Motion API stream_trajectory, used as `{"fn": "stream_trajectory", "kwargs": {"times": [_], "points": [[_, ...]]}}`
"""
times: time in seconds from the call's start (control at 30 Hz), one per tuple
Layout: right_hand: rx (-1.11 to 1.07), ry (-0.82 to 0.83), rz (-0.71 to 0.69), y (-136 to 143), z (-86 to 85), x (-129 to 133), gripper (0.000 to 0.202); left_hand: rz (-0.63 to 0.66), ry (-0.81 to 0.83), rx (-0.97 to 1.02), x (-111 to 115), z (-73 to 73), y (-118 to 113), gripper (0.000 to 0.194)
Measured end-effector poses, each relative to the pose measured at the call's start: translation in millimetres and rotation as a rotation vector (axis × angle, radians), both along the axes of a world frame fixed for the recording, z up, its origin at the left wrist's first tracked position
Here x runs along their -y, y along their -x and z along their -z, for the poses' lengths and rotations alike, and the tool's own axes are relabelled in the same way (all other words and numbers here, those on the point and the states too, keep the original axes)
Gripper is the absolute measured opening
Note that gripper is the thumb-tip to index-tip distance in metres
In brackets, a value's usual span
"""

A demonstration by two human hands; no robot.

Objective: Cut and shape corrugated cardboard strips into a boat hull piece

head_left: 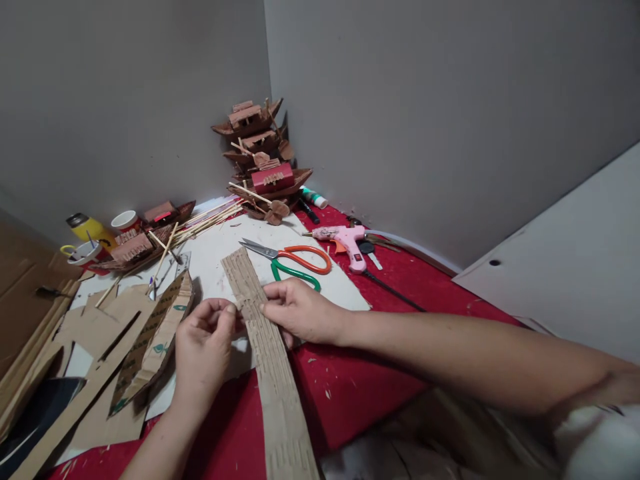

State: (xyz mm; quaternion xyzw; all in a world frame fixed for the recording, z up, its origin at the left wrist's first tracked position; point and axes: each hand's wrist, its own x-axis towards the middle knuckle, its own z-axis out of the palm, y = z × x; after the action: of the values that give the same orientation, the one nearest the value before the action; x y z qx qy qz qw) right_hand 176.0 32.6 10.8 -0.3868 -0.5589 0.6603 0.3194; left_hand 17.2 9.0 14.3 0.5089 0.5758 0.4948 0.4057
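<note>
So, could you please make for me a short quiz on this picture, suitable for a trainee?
1. True or false: the left hand and the right hand both touch the cardboard strip.
2. Where is the pink glue gun? A) In the left hand; B) under the cardboard strip; C) on the red surface.
3. Fill in: the scissors have one orange handle and one ____ handle.

Key: 1. True; 2. C; 3. green.
</note>
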Motion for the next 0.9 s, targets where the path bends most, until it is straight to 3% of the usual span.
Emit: {"fn": "stream_trajectory", "kwargs": {"times": [0.23, 0.37, 0.47, 0.63, 0.7, 0.9], "points": [[-0.041, 0.022, 0.061, -2.3, -4.6, -2.2, 0.018, -0.081, -0.005, 0.033, -4.4, -4.8, 11.8, 0.022], [-0.03, -0.046, 0.152, -6.1, -6.8, -5.4, 0.018, -0.249, -0.049, 0.066, -17.5, -6.0, 35.3, 0.022], [-0.039, -0.082, 0.154, -6.0, -5.1, -5.4, 0.014, -0.134, -0.054, -0.128, -21.9, -2.9, 43.1, 0.023], [-0.001, -0.169, 0.134, -2.0, 5.3, -4.5, 0.01, 0.043, -0.196, -0.577, -13.1, 5.7, 30.4, 0.033], [0.035, -0.207, 0.128, -1.1, 9.9, -5.7, 0.009, 0.07, -0.197, -0.584, -9.0, 5.8, 24.2, 0.031], [0.063, -0.196, 0.007, -1.8, 16.4, -8.5, 0.012, 0.079, -0.09, -0.328, 3.2, -2.3, 11.2, 0.021]]}}
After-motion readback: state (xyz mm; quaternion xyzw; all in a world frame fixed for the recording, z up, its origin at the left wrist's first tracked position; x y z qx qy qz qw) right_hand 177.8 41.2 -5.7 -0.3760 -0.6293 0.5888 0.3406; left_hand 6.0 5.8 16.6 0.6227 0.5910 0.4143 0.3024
